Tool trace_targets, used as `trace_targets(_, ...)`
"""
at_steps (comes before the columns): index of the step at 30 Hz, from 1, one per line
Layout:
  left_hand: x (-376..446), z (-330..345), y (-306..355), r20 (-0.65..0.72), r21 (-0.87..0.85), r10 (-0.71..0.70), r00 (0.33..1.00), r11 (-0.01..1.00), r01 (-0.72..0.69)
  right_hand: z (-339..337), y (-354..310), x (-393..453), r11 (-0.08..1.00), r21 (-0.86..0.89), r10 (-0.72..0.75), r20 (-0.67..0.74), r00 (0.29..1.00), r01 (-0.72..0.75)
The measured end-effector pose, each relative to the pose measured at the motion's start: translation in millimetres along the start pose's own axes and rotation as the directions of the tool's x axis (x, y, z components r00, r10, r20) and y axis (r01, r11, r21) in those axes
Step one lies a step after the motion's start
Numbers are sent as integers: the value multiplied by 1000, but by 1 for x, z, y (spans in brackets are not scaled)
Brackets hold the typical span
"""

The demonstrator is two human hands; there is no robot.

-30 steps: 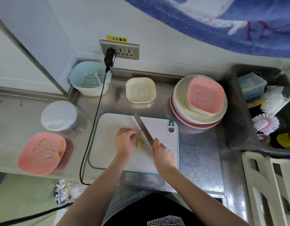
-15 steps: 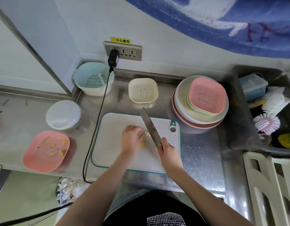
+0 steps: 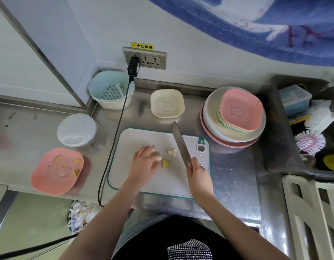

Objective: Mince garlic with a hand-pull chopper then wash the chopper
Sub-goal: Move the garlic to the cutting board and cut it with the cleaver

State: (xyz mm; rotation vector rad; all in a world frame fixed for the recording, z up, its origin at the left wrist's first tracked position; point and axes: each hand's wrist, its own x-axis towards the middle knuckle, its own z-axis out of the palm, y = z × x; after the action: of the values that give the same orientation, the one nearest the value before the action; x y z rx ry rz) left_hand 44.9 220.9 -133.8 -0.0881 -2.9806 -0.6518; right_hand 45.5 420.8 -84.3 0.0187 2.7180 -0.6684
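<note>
Pink bear-printed dish (image 3: pixel 240 110), cream twin (image 3: pixel 167 106)

Bare forearms end in the left hand (image 3: pixel 143 162) and right hand (image 3: pixel 199 172); nearer the body, a black garment (image 3: pixel 173 239) bears a studded patch.
</note>
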Motion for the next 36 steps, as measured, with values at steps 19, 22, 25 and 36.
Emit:
trace_targets(19, 46, 10, 18, 191, -387, -422, 886, 797, 463, 6, -25, 6, 1000, 11, -24, 2, 1000, 24)
trace_targets(22, 46, 10, 20, 197, -392, -435, 879, 786, 477, 7, -30, 11, 999, 1, -40, 3, 999, 40)
trace_targets(25, 47, 7, 23, 183, -397, -444, 877, 783, 479, 8, -36, 14, 998, -17, -57, 23, 998, 57)
trace_targets(36, 44, 1, 27, 147, -341, -443, 884, 817, 466, 22, -47, 21, 989, -149, 34, 153, 988, -11)
